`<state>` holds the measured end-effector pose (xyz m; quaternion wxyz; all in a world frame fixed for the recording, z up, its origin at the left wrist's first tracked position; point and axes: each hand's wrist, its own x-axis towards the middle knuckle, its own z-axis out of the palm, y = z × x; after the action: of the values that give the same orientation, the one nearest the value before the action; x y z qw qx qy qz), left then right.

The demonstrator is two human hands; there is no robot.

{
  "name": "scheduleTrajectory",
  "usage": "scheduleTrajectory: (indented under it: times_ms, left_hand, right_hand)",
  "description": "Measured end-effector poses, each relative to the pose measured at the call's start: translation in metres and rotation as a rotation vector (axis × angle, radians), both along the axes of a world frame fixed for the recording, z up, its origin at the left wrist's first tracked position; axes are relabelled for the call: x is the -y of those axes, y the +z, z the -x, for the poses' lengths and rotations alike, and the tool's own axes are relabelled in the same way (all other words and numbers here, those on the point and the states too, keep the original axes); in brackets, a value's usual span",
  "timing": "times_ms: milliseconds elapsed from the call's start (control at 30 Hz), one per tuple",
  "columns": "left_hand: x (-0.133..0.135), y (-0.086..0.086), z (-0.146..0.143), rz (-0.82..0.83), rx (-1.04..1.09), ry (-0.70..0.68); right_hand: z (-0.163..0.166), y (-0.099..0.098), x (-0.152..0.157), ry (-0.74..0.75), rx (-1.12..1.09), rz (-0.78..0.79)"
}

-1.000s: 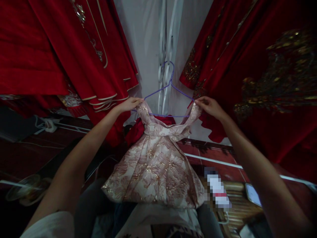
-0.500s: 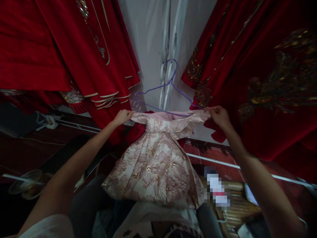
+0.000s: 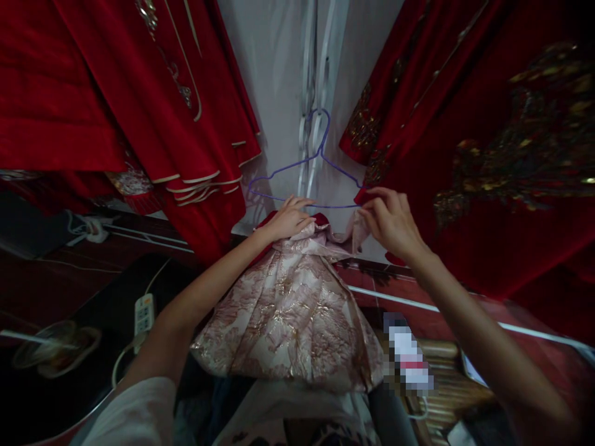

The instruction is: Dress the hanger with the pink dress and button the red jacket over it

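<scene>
Head view, looking down and forward. The left hand (image 3: 289,218) lies on the bunched top of the dress (image 3: 290,310), fingers curled over the cloth and gripping it; its fingertips reach up to the lower bar of the hanger (image 3: 297,166). The right hand (image 3: 391,222) is raised at the hanger's right end, thumb and fingers pinched together on the dress's strap, which rises from the bodice to the fingertips and sits right against the wire. Whether the wire itself is also caught in the pinch cannot be told.

The dress, pale pink with gold floral pattern, hangs between the two forearms just below the hanger, its skirt spreading out toward the person's lap. The hanger is thin purple wire, its hook set on white strips (image 3: 320,68) against the pale wall, its left shoulder bare.

Red robes (image 3: 116,93) with gold trim hang on the left; more red robes with gold embroidery (image 3: 493,124) hang on the right. A power strip (image 3: 144,313) lies low on the left, beyond it a cup (image 3: 51,352) with a straw.
</scene>
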<state>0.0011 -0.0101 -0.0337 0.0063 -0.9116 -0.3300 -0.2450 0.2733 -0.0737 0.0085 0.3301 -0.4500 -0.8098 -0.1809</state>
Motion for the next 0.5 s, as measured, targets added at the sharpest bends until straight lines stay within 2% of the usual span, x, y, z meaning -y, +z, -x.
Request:
scheduleTrajectory:
  times_ms: [100, 167, 267, 367, 500]
  left_hand:
    - [-0.006, -0.017, -0.005, 0.032, -0.043, 0.010]
    - [-0.004, -0.026, -0.004, 0.032, -0.034, 0.016]
    - [0.003, -0.030, 0.000, 0.033, -0.015, 0.021]
    - [0.007, -0.030, 0.002, 0.036, 0.021, 0.043]
    - [0.005, -0.030, 0.000, 0.034, 0.079, 0.068]
  right_hand:
    - [-0.001, 0.001, -0.031, 0.095, 0.057, 0.005]
    - [-0.011, -0.004, -0.054, 0.102, 0.074, 0.040]
    - [-0.043, -0.015, -0.079, -0.059, 0.080, 0.042]
    - [-0.084, -0.025, -0.085, -0.255, 0.142, 0.031]
    - [-0.119, -0.031, -0.073, -0.316, 0.280, 0.050]
